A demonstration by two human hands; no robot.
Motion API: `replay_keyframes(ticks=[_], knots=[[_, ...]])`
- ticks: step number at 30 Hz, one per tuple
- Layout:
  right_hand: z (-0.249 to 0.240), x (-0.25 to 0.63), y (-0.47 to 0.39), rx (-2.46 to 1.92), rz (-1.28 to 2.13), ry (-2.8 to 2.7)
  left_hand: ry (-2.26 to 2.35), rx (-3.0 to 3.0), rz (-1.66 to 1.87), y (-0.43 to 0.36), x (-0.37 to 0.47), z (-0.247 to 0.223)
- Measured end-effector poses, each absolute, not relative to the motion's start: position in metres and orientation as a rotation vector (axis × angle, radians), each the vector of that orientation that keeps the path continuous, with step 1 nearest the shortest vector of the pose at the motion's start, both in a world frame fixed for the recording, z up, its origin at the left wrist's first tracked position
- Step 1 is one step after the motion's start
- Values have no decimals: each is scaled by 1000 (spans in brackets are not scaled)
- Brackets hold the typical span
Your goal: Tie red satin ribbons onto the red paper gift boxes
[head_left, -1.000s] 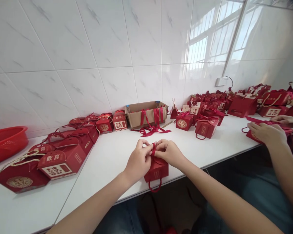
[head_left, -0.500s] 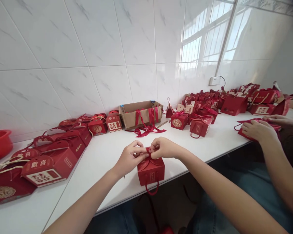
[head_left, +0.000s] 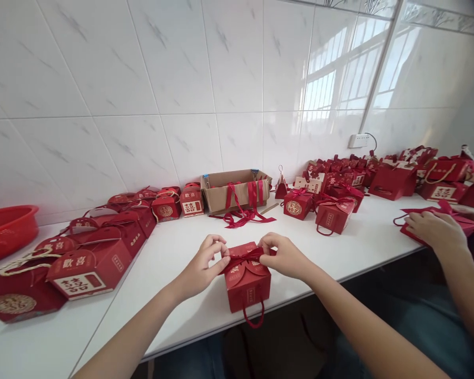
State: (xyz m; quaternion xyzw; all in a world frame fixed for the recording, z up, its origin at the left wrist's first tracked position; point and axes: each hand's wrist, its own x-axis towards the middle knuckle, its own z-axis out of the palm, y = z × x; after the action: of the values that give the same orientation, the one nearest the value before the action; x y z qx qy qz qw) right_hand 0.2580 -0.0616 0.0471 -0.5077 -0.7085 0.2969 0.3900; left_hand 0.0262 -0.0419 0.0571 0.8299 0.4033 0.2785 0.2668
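A small red gift box (head_left: 248, 289) stands near the table's front edge, its cord handle hanging over that edge. Across its top runs a dark red ribbon (head_left: 246, 257), knotted or looped at the middle. My left hand (head_left: 206, 266) pinches the ribbon at the box's left side, thumb against fingers. On the right side, my right hand (head_left: 283, 256) pinches the other part of the ribbon. The ribbon's ends are mostly hidden by my fingers.
Red boxes (head_left: 89, 268) line the left side beside a red basin (head_left: 8, 231). A cardboard box (head_left: 237, 199) with hanging ribbons stands by the wall. Finished-looking boxes with bows (head_left: 335, 215) stand right of it. Another person's hand (head_left: 438, 229) rests on a red box at the far right.
My hands have moved apart from the middle of the box top to its two sides, drawing the ribbon out between them. The camera view has shifted slightly.
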Motion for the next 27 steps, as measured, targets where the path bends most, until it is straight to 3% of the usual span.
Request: replay_keyframes(ticks=[5, 13, 21, 27], knots=[[46, 257, -64, -1241, 866, -1749, 908, 2194, 671, -34, 32, 56], [48, 255, -67, -1229, 805, -1759, 1241, 2978, 761, -31, 21, 62], [42, 254, -70, -1253, 837, -1693, 1169, 2624, 737, -29, 18, 51], [46, 248, -77, -1255, 819, -1747, 1312, 2992, 896, -26, 7, 54]])
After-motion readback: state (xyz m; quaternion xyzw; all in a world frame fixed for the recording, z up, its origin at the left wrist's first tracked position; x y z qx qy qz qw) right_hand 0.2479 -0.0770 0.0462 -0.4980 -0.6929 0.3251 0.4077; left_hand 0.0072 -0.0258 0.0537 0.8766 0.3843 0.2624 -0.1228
